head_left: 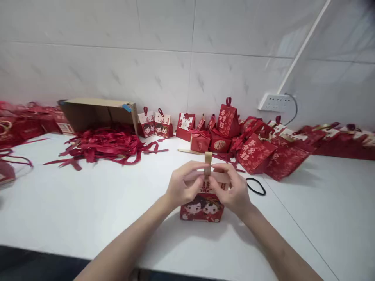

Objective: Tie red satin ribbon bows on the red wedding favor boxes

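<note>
Left hand (pixel 179 188), right hand (pixel 235 192): 2 fingertip pinches on top flaps of red paper favour box (pixel 202 210), standing mid-desk (pixel 88 210) near front edge. Box probably light, thin card, crushable. Best hold: flap edges beside kraft tab (pixel 208 158), not walls.

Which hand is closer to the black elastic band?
Right: the right hand lies just beside the black band; the left hand is across the box.
</note>
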Motion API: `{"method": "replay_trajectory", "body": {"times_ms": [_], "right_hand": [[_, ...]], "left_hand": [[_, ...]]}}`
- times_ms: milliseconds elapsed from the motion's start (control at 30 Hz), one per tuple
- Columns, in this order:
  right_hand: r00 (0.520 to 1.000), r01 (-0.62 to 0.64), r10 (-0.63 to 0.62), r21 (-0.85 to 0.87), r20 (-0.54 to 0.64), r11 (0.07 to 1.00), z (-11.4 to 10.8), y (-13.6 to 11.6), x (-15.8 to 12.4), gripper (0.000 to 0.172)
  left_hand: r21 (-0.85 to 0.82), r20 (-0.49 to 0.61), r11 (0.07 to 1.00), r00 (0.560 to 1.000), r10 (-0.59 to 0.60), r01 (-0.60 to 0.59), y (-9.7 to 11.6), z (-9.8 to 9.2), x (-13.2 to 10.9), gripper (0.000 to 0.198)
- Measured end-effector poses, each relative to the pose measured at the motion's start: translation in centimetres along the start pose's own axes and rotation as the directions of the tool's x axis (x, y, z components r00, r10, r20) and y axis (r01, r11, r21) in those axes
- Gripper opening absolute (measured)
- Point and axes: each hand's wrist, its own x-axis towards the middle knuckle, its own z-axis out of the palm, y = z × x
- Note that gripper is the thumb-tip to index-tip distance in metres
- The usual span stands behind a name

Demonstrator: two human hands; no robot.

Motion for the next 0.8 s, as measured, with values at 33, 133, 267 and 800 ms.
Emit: {"method": "replay_trajectory", "body": {"times_ms": [33,133,267,800], "right_hand": [[0.999,-0.029,0.028,0.004,0.021,1.000,-0.2,0.1,0.1,0.018],[0.990,-0.110,0.107,0.029,0.094,0.994,-0.6,0.1,0.4,0.007],[0.962,-0.206,0.185,0.083,0.203,0.975,-1.0,-0.1,0.6,0.008],[0.889,-0.441,0.302,0.464,0.345,0.768,-1.1,1.2,0.5,0.022]], "left_hand": [[-0.003,-0.027,0.999,0.999,-0.040,0.040,0.0,0.1,-0.1,0.034],[-0.057,-0.069,0.985,0.984,-0.165,0.161,0.0,0.3,-0.2,0.045],[-0.205,-0.029,0.926,0.944,-0.328,0.316,0.3,0.4,-0.2,0.043],[-0.255,0.009,0.892,0.923,-0.384,0.374,-0.5,-0.2,-0.3,0.034]]}}
